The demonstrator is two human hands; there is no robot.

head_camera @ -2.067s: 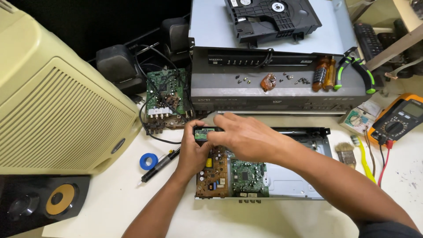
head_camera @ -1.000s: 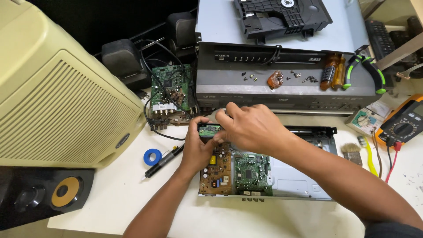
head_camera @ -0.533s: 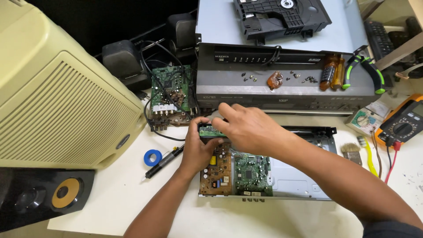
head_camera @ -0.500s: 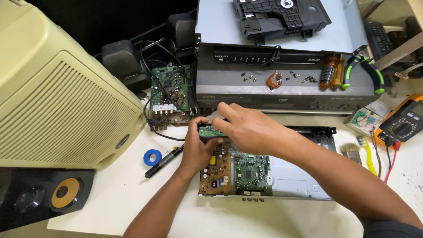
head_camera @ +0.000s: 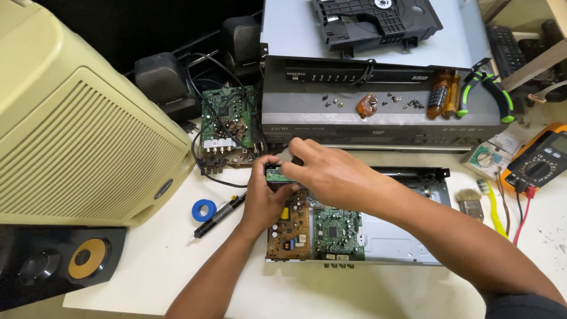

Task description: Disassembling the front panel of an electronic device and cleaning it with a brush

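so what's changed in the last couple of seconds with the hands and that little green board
Very little. Both hands stay on the small green board at the open chassis: the left hand grips it from below, and the right hand has edged slightly left over it. The view shifted a bit. The tools, screws and boards on the table have not moved.

Bare table [head_camera: 177, 260] lies left of chassis [head_camera: 401, 236]; stacked player [head_camera: 378, 112] blocks behind.

small green board [head_camera: 277, 175] mostly under fingers [head_camera: 298, 155]
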